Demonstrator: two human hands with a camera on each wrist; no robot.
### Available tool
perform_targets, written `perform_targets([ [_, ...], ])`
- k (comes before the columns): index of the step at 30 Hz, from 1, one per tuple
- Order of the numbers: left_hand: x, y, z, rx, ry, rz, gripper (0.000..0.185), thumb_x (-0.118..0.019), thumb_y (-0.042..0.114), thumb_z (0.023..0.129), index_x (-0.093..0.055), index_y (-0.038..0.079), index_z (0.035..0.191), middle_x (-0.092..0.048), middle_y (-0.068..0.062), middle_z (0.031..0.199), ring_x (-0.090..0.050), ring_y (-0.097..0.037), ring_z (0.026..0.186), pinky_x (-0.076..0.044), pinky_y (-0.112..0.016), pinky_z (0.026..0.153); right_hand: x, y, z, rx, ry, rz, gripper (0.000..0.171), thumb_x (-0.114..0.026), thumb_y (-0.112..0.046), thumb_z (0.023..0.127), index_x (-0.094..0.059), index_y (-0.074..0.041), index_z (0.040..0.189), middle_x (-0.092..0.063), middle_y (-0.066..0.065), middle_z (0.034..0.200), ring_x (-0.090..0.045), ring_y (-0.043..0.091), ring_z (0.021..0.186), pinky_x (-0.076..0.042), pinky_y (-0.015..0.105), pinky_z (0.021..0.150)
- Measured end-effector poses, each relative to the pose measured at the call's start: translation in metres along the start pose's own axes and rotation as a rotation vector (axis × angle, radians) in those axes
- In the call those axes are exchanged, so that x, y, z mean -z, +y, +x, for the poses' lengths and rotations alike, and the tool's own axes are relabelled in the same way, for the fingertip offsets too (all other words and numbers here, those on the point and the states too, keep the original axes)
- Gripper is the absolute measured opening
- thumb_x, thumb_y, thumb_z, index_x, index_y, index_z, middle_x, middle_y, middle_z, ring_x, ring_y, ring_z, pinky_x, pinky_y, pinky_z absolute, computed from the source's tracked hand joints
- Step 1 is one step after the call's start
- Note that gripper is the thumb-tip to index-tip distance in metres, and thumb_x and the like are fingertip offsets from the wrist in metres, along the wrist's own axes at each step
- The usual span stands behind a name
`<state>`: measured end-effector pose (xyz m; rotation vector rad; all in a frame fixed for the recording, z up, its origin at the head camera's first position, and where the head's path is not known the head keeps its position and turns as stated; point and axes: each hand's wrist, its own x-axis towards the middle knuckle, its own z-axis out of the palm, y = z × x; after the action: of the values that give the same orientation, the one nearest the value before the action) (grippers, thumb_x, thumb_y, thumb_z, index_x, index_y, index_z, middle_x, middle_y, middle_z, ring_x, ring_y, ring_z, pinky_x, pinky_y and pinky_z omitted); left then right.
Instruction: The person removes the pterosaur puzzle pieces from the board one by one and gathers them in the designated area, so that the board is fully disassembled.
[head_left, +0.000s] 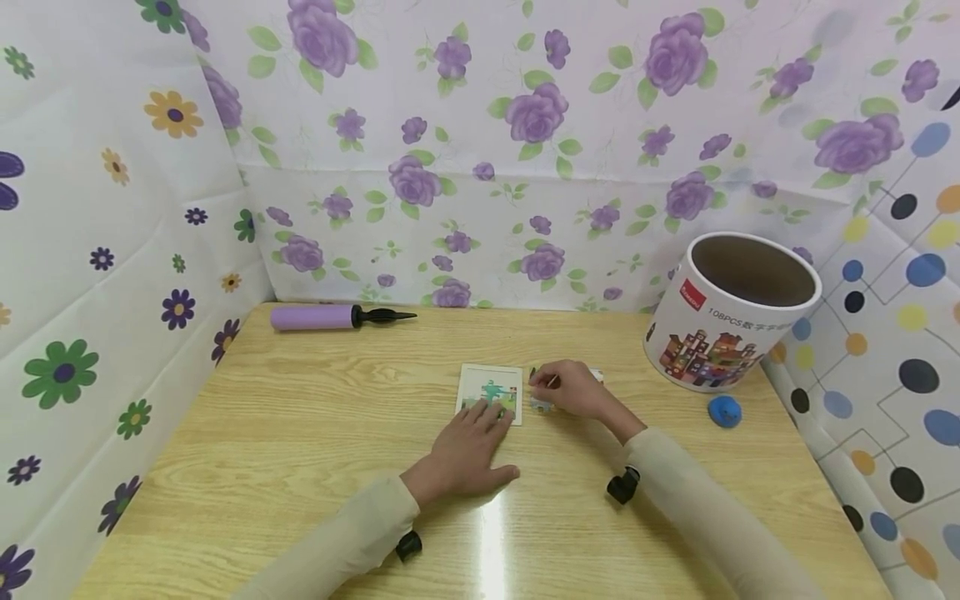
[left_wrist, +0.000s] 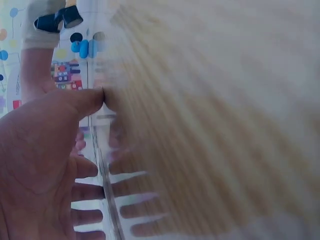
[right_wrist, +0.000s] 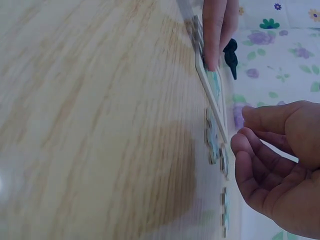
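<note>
Puzzle board (head_left: 491,392): flat at mid-worktop (head_left: 300,433), nearly square, long axis running slightly away from the person. Left hand (head_left: 465,454) rests on its near edge, fingers (right_wrist: 214,30) straight. Right hand (head_left: 573,390), just right, fingers curled; whether they pinch a loose puzzle piece (right_wrist: 214,142) cannot be told. Right wrist view alone shows pieces edge-on. Beyond: cardboard tub (head_left: 731,312), blue lump (head_left: 724,411), purple hand pump (head_left: 330,317).

Floral sheets (head_left: 570,125) wall in a glossy light-wood table (head_left: 300,467).

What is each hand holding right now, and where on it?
Left hand presses flat on the puzzle card, gripping nothing. Right hand seems to pinch something thin; unclear what.
</note>
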<state>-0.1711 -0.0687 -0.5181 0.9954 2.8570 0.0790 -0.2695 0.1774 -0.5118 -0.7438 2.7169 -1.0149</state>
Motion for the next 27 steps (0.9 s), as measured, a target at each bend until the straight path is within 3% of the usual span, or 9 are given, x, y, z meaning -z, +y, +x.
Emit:
perform_targets([
  [8,0.001,0.005,-0.005,0.043,-0.007,-0.008,0.08,-0.042,0.068,0.1,-0.031,0.019,0.163,-0.028,-0.009,0.168,-0.026,-0.041,0.152,-0.03,-0.055,0.119,-0.007,-0.009,0.016,0.032,-0.036,0.006,0.013,-0.072,-0.02,0.098,-0.077,-0.013,0.107,-0.072,-0.006,0.093,-0.067,0.009,0.085,-0.057,0.033,0.079],
  [19,-0.001,0.005,-0.005,0.049,-0.001,-0.006,0.078,-0.042,0.067,0.1,-0.033,0.02,0.162,-0.03,-0.011,0.167,-0.032,-0.04,0.15,-0.037,-0.057,0.114,-0.024,-0.024,0.043,0.019,-0.068,-0.019,0.017,-0.07,-0.02,0.098,-0.078,-0.013,0.112,-0.075,-0.003,0.099,-0.067,0.01,0.085,-0.057,0.031,0.077],
  [27,-0.002,0.003,-0.004,0.027,0.051,0.025,0.078,-0.046,0.068,0.099,-0.039,0.02,0.16,-0.032,-0.012,0.165,-0.039,-0.041,0.146,-0.042,-0.058,0.109,-0.033,-0.025,0.057,0.03,-0.045,-0.089,0.016,-0.07,-0.021,0.099,-0.081,-0.015,0.108,-0.077,-0.003,0.102,-0.067,0.009,0.085,-0.057,0.031,0.078],
])
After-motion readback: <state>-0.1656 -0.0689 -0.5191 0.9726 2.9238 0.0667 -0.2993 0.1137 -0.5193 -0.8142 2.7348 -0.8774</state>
